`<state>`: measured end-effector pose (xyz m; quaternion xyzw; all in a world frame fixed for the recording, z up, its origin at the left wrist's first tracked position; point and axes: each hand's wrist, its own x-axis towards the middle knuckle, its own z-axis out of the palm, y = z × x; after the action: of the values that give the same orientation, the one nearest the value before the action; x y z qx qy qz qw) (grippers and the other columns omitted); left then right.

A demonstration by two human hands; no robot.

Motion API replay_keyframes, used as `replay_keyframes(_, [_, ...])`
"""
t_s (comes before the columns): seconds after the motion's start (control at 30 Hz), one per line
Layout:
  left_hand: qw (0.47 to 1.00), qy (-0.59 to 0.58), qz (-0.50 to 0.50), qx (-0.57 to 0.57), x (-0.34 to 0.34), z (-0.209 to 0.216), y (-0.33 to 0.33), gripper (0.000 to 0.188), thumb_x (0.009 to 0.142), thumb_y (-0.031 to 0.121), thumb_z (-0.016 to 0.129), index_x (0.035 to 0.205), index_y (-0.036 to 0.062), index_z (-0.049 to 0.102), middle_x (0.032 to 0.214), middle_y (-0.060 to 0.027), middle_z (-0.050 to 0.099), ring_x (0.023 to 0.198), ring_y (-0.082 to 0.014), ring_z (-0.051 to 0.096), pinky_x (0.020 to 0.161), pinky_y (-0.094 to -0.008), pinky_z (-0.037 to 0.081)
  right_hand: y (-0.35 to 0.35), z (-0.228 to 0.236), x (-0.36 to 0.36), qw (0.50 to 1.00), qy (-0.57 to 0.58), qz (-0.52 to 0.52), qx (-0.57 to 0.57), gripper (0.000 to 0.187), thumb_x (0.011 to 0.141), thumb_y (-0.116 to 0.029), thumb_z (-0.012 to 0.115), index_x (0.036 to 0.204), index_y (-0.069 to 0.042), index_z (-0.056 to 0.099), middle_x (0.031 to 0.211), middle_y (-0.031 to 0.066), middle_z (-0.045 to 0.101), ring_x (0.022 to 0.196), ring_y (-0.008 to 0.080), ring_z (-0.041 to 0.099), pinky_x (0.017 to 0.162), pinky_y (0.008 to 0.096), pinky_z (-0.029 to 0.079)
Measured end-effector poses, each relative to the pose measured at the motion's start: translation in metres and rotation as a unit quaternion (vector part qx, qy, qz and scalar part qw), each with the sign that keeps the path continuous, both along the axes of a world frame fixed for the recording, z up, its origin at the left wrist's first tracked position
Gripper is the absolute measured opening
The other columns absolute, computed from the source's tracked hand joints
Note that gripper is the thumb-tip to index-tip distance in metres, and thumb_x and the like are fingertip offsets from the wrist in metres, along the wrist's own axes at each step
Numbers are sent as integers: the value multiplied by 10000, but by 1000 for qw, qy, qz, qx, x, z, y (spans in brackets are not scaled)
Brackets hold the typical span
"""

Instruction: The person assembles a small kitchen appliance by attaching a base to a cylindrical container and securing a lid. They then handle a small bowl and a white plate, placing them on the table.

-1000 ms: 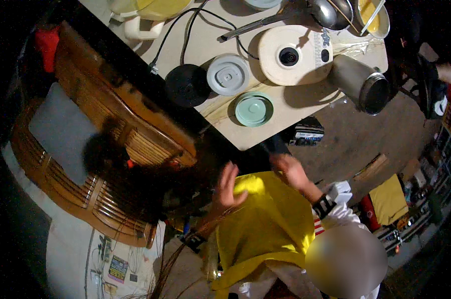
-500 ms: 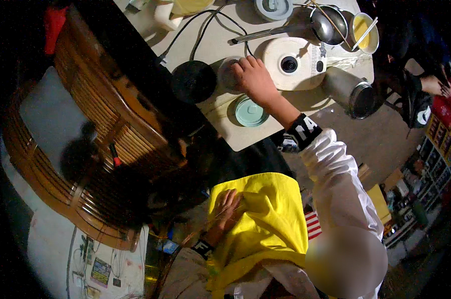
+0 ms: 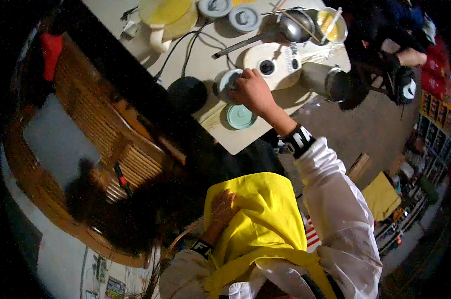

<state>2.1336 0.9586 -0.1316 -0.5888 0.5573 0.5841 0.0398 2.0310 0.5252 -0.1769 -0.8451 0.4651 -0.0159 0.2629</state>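
Note:
My right hand (image 3: 253,92) reaches across the cream table (image 3: 238,137), its fingers bent over the edge of a round pale-grey container (image 3: 224,82). Those fingertips are partly hidden, and whether they hold a lid or the container's rim is unclear. Close below that hand stands a round container with a teal lid (image 3: 242,116). To its left is a round black object (image 3: 187,94), and to its right a white appliance base (image 3: 272,65) with a dark round centre. My left hand (image 3: 224,206) lies flat on the yellow apron (image 3: 260,209), holding nothing.
Farther back are a long-handled steel pan (image 3: 296,26), a bowl of yellow food (image 3: 331,26) with chopsticks, grey-lidded containers (image 3: 245,18) and a pitcher (image 3: 168,15). A steel cylinder (image 3: 327,82) lies near the right edge. Black cords cross the table. A wooden bench (image 3: 120,134) stands left.
The view has shifted, bringing more of the pitcher and a second grey-lidded container into sight. My right hand stays at the round container, whose pale rim shows more clearly. My left hand remains on the apron.

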Motion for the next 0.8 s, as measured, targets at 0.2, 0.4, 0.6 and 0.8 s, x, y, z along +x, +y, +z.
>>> replay_keyframes(0.2, [983, 105, 107, 103, 5, -8, 3, 643, 892, 521, 525, 1386, 115, 455, 1493, -139, 348, 1394, -332, 267, 1152, -459, 161, 0, 122, -90, 978, -122, -161, 51, 243, 752, -157, 764, 779, 23, 602, 893, 154, 552, 792, 290, 564, 670, 361, 476])
replay_keyframes(0.4, [999, 34, 32, 21, -9, 21, -50, 639, 890, 557, 513, 1334, 97, 507, 1438, -152, 401, 1330, -356, 338, 1107, -479, 246, -20, 182, -191, 969, -31, -245, -12, 237, 772, -159, 737, 754, 21, 586, 857, 167, 552, 771, 349, 560, 668, 402, 476])
replay_keyframes(0.6, [1000, 16, 27, -1, -68, 28, -73, 563, 874, 444, 587, 1297, 76, 529, 1385, -147, 454, 1295, -345, 379, 1066, -482, 308, -35, 142, -268, 961, -10, -273, -35, 175, 784, -107, 701, 778, 33, 596, 903, 179, 574, 810, 357, 571, 723, 411, 487])
replay_keyframes(0.8, [999, -14, 17, -23, -126, -6, -45, 551, 879, 395, 603, 1297, 44, 523, 1411, -142, 440, 1292, -344, 403, 1057, -473, 349, -49, 94, -289, 967, 81, -242, 8, 150, 827, -144, 664, 862, -4, 622, 943, 174, 569, 857, 370, 583, 725, 423, 488])
